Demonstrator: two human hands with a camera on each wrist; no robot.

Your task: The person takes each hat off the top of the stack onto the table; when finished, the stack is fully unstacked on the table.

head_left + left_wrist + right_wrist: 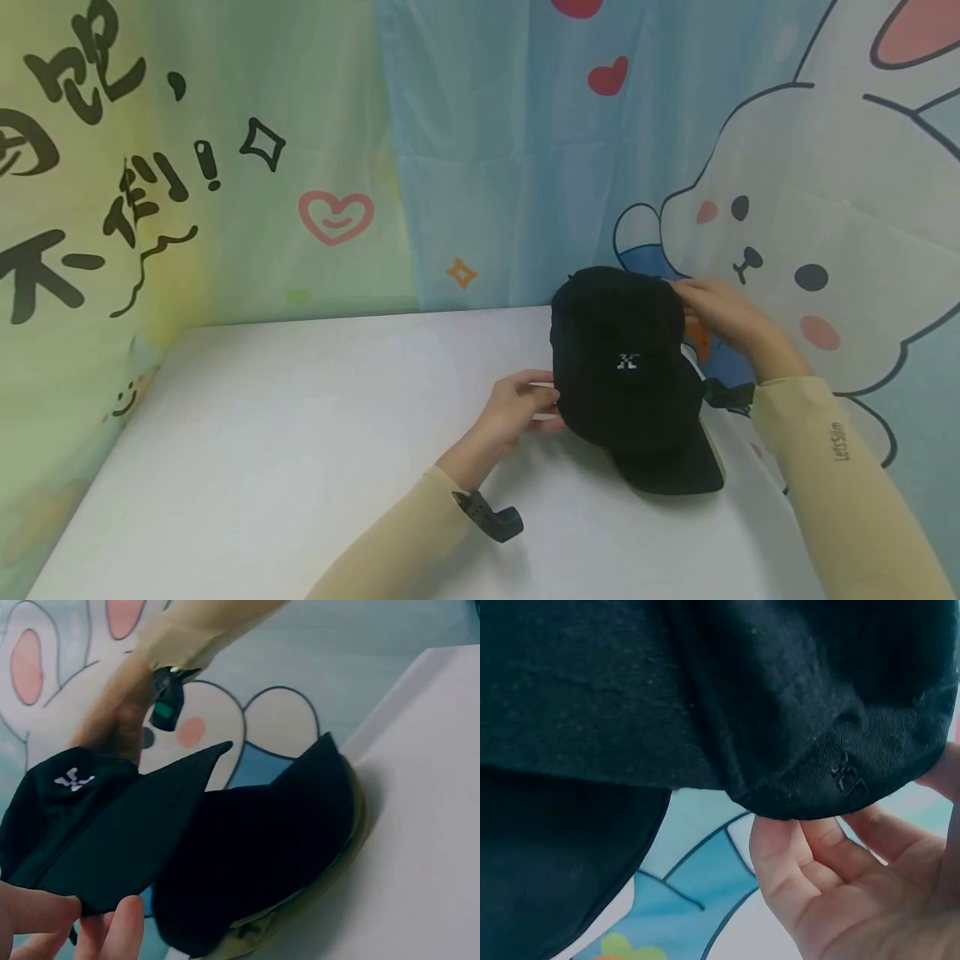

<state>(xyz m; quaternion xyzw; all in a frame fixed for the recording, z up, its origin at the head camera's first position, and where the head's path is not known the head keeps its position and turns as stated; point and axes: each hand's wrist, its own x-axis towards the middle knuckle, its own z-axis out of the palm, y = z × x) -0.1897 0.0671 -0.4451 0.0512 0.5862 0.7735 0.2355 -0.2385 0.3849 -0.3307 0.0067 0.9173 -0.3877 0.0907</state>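
Note:
A black cap [611, 325] with a small white logo is held up at the right of the head view. My left hand [510, 417] pinches its left edge; in the left wrist view that hand [71, 922] has thumb and fingers at the brim's edge. My right hand [731, 321] holds the cap's upper right side, and in the right wrist view its fingers [780, 847] curl at the fabric's lower edge. Close against the cap is a second dark hat [259, 847] with an olive-yellow rim, its brim [667, 462] low in the head view. What supports it, I cannot tell.
A white table [300, 450] spreads below and to the left of the hats. Behind it hangs a printed curtain [480, 150] with a rabbit, hearts and lettering. Dark straps [491, 517] with small devices sit at both wrists, over pale yellow sleeves.

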